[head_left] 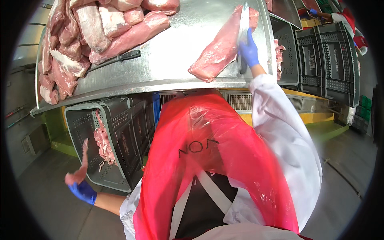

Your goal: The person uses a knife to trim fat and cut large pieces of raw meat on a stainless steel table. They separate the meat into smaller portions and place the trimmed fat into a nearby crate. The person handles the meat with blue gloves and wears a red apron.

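My left hand (83,192), in a blue glove, is out at the lower left with its fingers closed on a strip of meat (83,163). The pale pink strip stands up from the fingers beside a grey crate (120,114), which holds meat trimmings (104,142). On the metal table (168,60), my right hand (249,49), also gloved in blue, is closed round a knife (243,24). Its blade points to the far side, over the right edge of a long piece of pork loin (218,50). The dark handle end shows below the hand.
A pile of meat pieces (92,32) covers the table's left part, with a second black-handled knife (120,58) lying in front. Right of the table stand a grey crate with meat (286,60) and stacked dark crates (328,60). Another person (345,20) is at the far right.
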Tool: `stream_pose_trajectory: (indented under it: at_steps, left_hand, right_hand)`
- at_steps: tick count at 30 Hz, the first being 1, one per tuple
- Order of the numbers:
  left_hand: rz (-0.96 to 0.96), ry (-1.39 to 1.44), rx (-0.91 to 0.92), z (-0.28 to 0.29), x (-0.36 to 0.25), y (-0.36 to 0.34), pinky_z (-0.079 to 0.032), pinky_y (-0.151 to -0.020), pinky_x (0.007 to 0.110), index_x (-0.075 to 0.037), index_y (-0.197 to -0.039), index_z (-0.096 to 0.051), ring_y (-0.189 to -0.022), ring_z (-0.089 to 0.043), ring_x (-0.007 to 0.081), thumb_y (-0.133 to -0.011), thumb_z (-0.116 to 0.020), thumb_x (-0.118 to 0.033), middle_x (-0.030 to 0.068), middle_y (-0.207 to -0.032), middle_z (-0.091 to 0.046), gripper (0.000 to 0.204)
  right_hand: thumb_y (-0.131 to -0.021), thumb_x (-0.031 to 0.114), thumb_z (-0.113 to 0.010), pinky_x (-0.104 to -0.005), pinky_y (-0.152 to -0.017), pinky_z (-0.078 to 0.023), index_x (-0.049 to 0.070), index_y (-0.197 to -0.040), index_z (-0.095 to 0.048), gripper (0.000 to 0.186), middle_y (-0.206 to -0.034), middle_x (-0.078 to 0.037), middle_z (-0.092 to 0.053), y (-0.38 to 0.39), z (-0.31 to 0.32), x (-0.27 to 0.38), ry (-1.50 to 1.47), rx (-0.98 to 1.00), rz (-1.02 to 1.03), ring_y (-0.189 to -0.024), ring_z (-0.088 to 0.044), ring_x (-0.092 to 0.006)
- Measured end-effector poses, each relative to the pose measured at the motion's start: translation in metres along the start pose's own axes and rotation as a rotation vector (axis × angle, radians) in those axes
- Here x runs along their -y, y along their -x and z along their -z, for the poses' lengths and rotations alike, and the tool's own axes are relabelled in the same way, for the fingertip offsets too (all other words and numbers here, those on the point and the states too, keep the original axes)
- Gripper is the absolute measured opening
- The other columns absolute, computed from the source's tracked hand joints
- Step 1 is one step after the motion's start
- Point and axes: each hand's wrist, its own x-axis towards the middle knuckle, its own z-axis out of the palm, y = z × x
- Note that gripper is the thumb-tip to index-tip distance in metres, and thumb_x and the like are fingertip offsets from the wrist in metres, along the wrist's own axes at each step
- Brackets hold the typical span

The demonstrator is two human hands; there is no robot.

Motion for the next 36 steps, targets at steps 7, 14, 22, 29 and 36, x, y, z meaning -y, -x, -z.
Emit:
stream_pose_trajectory:
  at_steps: [7,14,22,29,36]
  left_hand:
    - [-0.458,-0.242,0.051,-0.377,-0.166,0.04,-0.05,-0.096,0.038,0.003,-0.137,-0.049,-0.113,-0.06,0.0254,-0.086,-0.076,-0.014,0.0198,-0.129,-0.06,0.06]
    - [-1.111,-1.166,0.006,-0.786,-0.217,0.073,-0.032,-0.11,0.067,0.0,-0.154,-0.027,-0.142,-0.032,0.0505,-0.07,-0.083,-0.047,0.0318,-0.155,-0.03,0.111]
    - [-0.409,-0.781,0.539,-0.778,-0.288,-0.067,-0.058,-0.078,0.036,0.007,-0.111,-0.065,-0.09,-0.07,0.0279,-0.074,-0.079,-0.034,0.0178,-0.099,-0.071,0.058]
    - [0.398,0.709,0.925,-0.774,-0.21,0.006,-0.059,-0.09,0.04,0.002,-0.123,-0.059,-0.097,-0.069,0.0269,-0.098,-0.053,-0.024,0.016,-0.111,-0.069,0.036]
    - [-1.309,-0.591,0.583,-0.792,-0.221,0.104,-0.049,-0.095,0.045,-0.006,-0.114,-0.059,-0.107,-0.06,0.0321,-0.082,-0.073,-0.021,0.016,-0.113,-0.059,0.038]
  right_hand:
    - [-0.095,-0.004,-0.055,-0.0267,-0.053,-0.054,0.021,-0.163,-0.014,0.083,-0.096,-0.01,-0.064,0.008,-0.021,-0.012,-0.594,-0.018,-0.054,-0.065,-0.063,-0.0143]
    - [-0.099,0.0,-0.054,-0.0292,-0.056,-0.057,0.023,-0.163,-0.007,0.083,-0.105,-0.012,-0.061,0.019,0.105,-0.029,-0.565,-0.152,-0.062,-0.075,-0.068,-0.0196]
    - [-0.101,-0.003,-0.051,-0.0279,-0.064,-0.057,0.018,-0.163,-0.015,0.075,-0.106,-0.009,-0.061,0.096,0.21,-0.038,-0.471,-0.286,-0.145,-0.07,-0.062,-0.0132]
    - [-0.101,-0.001,-0.052,-0.0258,-0.057,-0.054,0.018,-0.163,-0.013,0.076,-0.109,-0.011,-0.061,0.126,0.236,-0.058,-0.556,-0.32,-0.277,-0.071,-0.064,-0.0147]
    - [-0.1,-0.002,-0.053,-0.0247,-0.056,-0.052,0.02,-0.164,-0.012,0.078,-0.103,-0.011,-0.062,0.108,0.253,-0.051,-0.543,-0.358,-0.282,-0.07,-0.064,-0.0145]
